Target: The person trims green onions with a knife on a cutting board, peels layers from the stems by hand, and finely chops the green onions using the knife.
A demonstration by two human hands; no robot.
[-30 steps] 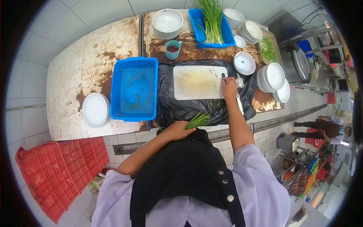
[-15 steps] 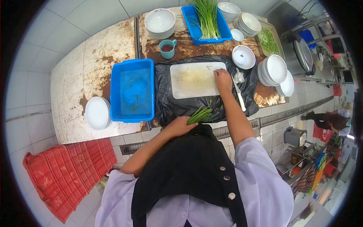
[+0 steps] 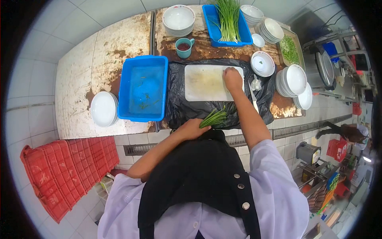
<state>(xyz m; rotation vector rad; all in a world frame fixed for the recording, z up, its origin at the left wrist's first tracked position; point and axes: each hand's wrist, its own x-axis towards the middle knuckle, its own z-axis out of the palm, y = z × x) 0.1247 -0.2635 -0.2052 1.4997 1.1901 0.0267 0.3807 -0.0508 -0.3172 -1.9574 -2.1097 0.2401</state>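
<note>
My left hand (image 3: pixel 191 129) is closed around a bunch of cut green onion leaves (image 3: pixel 215 118) at the table's near edge, just in front of the black apron. My right hand (image 3: pixel 233 79) rests on the right part of the white cutting board (image 3: pixel 205 84), its fingers curled; whatever they hold is hidden. Beside that hand, right of the board, lies a knife (image 3: pixel 255 104) with a white handle. The board sits on a black plastic sheet (image 3: pixel 179 105). A small crumpled white piece (image 3: pixel 256 83) is near the knife.
A blue tub (image 3: pixel 123 91) with green scraps stands left. Behind are a teal mug (image 3: pixel 184 47), stacked bowls (image 3: pixel 178 19) and a blue tray (image 3: pixel 215 41) of green onions. More bowls (image 3: pixel 295 79) and a tray of chopped greens (image 3: pixel 290 49) are right. Red crates (image 3: pixel 59 175) stand lower left.
My right hand has shifted left on the board, over the spot where small green bits lay. My left hand keeps the green onion leaves. The view has shifted slightly.
</note>
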